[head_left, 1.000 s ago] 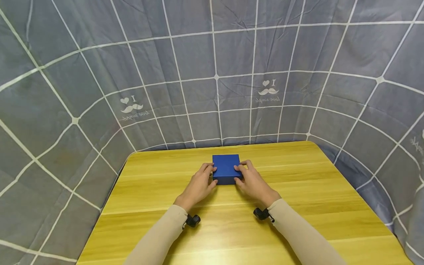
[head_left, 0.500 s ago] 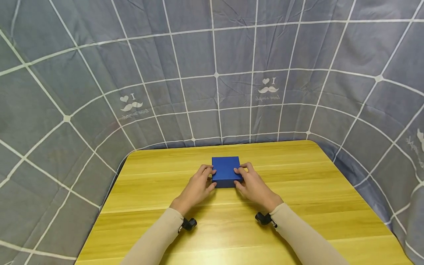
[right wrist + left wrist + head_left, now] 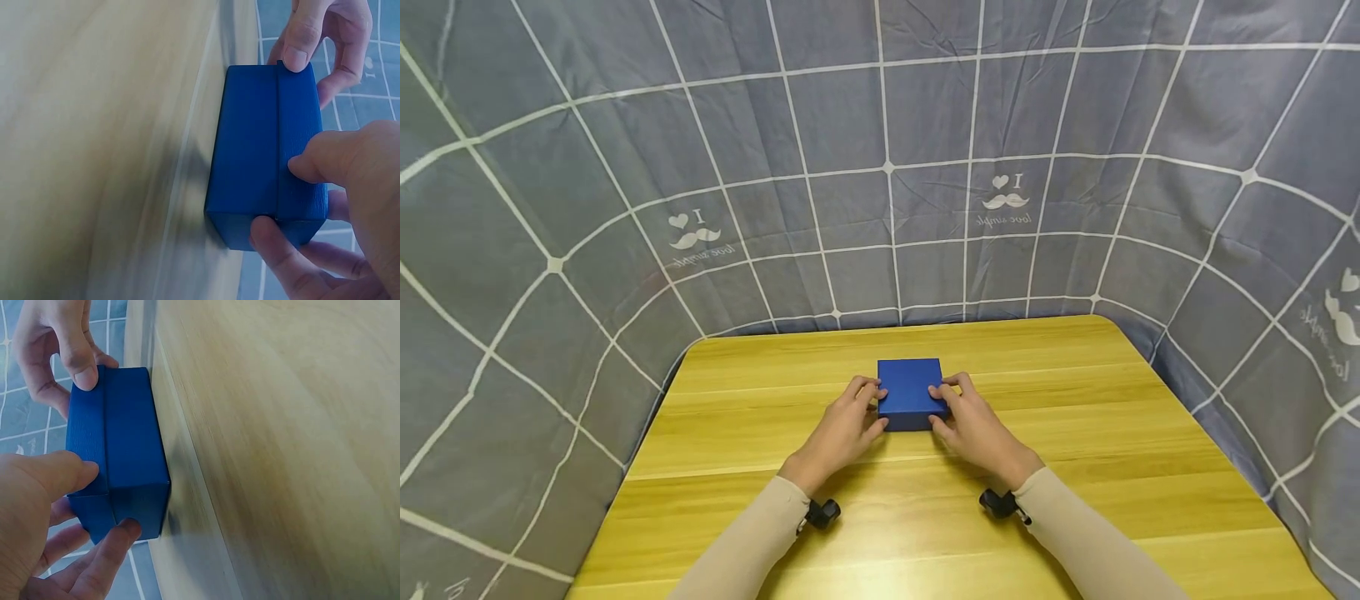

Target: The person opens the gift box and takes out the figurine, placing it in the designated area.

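Note:
A blue box (image 3: pixel 910 387) with a fitted lid sits on the table toward its far side. The lid's lower edge shows as a seam across the front in both wrist views. My left hand (image 3: pixel 840 429) grips the box's left side, its thumb at the front face and its fingers along the side. From the right, my right hand (image 3: pixel 981 431) holds the other side in much the same way. In the left wrist view, the thumb (image 3: pixel 78 472) presses on the lid (image 3: pixel 87 428) and a fingertip touches the side wall near the seam.
The yellow wood-grain table (image 3: pixel 1075 392) extends around the box on all sides. A grey curtain (image 3: pixel 850 200) with white grid lines hangs just behind the table and wraps round its left and right. A small black camera (image 3: pixel 823 514) is strapped to each wrist.
The blue box and both hands have shifted slightly toward me across the table. The grip on both sides looks the same, and the lid remains on the box.

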`<state>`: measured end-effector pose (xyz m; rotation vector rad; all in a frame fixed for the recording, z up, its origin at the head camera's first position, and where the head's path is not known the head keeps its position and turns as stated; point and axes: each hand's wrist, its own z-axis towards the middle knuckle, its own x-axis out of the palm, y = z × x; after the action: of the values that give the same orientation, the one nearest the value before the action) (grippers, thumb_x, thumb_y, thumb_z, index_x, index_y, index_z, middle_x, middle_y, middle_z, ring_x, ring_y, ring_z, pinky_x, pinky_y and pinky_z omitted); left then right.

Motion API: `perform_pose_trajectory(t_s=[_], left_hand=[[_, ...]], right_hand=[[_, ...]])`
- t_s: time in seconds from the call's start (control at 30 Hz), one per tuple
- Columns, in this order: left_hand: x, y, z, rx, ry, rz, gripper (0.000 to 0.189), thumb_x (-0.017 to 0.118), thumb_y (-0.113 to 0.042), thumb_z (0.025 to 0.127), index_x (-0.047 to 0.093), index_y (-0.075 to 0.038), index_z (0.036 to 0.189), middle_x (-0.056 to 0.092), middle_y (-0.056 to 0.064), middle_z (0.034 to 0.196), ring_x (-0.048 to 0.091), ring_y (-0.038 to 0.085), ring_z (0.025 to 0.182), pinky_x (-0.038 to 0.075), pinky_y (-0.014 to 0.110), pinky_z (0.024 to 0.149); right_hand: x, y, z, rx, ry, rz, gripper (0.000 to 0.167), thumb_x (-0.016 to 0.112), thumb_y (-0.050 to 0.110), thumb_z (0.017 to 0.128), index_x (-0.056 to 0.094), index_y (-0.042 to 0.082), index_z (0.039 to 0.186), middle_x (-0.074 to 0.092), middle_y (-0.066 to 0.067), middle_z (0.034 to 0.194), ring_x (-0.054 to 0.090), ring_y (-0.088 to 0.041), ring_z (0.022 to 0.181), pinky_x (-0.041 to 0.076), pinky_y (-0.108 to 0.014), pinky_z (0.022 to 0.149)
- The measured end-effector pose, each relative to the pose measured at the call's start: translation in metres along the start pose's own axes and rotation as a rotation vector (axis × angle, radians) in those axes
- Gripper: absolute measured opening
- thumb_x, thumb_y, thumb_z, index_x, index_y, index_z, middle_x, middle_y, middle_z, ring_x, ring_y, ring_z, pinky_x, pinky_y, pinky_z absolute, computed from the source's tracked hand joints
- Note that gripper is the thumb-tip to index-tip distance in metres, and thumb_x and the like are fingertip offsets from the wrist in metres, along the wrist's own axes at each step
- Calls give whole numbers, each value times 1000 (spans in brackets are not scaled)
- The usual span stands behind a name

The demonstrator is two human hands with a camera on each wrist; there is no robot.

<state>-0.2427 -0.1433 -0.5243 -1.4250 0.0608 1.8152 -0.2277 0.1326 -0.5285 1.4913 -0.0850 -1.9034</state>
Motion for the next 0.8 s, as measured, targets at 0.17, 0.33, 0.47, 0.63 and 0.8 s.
perform_pose_trajectory(t_s=[0.17,0.33,0.47,0.63,0.8], left_hand=[[-2,-3,-2,0,0,-6,47,84,-18,110,67,1,150,63,17,156,83,30,127,69,36,107],[-3,-6,-5,6,-4,-6,45,85,-18,109,69,-1,147,64,17,154,83,29,125,69,36,107],[-4,-8,-7,13,-4,-4,45,86,-18,109,69,-1,147,64,17,154,83,30,125,70,37,106],[-4,-9,-11,10,6,-9,46,86,-18,109,69,0,147,64,18,153,84,31,125,70,38,106],[-4,-9,-15,13,1,-22,45,86,-17,109,68,1,146,65,18,152,83,31,126,70,38,107]], right_hand=[[-2,1,-4,-7,-2,-2,58,86,14,108,66,-6,159,56,-30,157,78,-25,115,69,-31,91],[-3,2,-8,-5,-4,8,56,87,13,107,67,-5,157,56,-29,157,76,-17,104,68,-28,88],[-5,3,-11,4,-1,18,57,88,13,106,68,-4,157,57,-28,157,74,-15,101,68,-26,88],[-5,5,-14,25,18,42,57,87,11,106,67,-3,158,56,-28,157,74,-16,103,68,-25,90],[-5,10,-18,35,20,52,56,87,11,107,68,-3,158,56,-27,156,73,-16,103,68,-26,89]])
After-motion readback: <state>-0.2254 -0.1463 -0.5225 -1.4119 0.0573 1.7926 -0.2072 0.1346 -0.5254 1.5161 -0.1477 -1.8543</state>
